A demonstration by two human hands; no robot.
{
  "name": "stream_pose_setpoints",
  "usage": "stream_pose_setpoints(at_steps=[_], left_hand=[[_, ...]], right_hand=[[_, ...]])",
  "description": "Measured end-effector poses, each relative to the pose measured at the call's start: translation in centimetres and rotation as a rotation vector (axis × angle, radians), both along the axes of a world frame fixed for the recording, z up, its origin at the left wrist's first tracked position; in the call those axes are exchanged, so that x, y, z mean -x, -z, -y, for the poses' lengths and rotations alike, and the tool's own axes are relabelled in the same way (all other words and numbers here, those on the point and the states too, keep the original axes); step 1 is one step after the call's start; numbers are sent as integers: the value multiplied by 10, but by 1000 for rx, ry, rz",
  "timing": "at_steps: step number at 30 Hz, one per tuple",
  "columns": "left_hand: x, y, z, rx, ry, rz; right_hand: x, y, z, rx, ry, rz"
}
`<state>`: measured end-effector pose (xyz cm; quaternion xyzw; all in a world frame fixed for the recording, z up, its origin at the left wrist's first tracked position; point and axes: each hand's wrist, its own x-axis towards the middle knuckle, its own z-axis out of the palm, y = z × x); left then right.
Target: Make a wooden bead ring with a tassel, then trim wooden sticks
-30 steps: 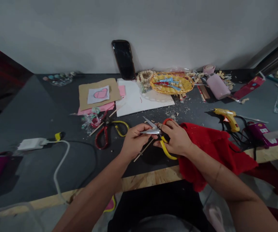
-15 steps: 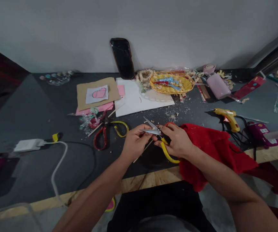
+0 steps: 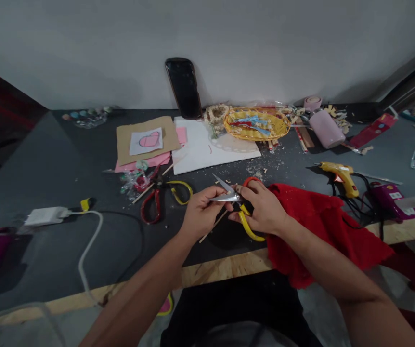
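My right hand (image 3: 263, 207) is closed on scissors (image 3: 246, 225) with yellow and orange handles. Their blades stand apart and point left, toward my left hand (image 3: 202, 212). The fingers of my left hand are pinched together at the blades, and what they hold is too small to name. A thin wooden stick (image 3: 209, 231) slants down from beneath my hands. Beside my right forearm lies a red cloth (image 3: 301, 212) that hangs over the table's front edge.
Pliers (image 3: 153, 202) with red and yellow handles lie left of my hands. Behind are a white board (image 3: 207, 159), a yellow basket (image 3: 229, 132), a leaning phone (image 3: 184, 89) and a heart drawing (image 3: 149, 140). A glue gun (image 3: 343, 178) and its cord lie right; a white charger (image 3: 46, 217) lies left.
The scissors have tilted slightly in my right hand, and both hands stay close together. The view has shifted a little.
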<state>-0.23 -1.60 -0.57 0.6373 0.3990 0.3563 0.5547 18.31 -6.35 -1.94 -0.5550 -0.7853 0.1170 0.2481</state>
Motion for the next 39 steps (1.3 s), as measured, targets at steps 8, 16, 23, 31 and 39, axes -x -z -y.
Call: stream_pose_setpoints(at_steps=[8, 16, 23, 31, 39], left_hand=[[0, 5, 0, 75, 10, 34], [-2, 3, 4, -63, -82, 81], [1, 0, 2, -91, -83, 42], [2, -4, 1, 10, 19, 17], [2, 0, 0, 7, 14, -7]], right_hand=[[3, 3, 4, 10, 24, 14], [5, -1, 7, 31, -34, -80], [6, -6, 5, 63, 15, -40], [2, -1, 2, 29, 5, -13], [5, 3, 6, 43, 20, 12]])
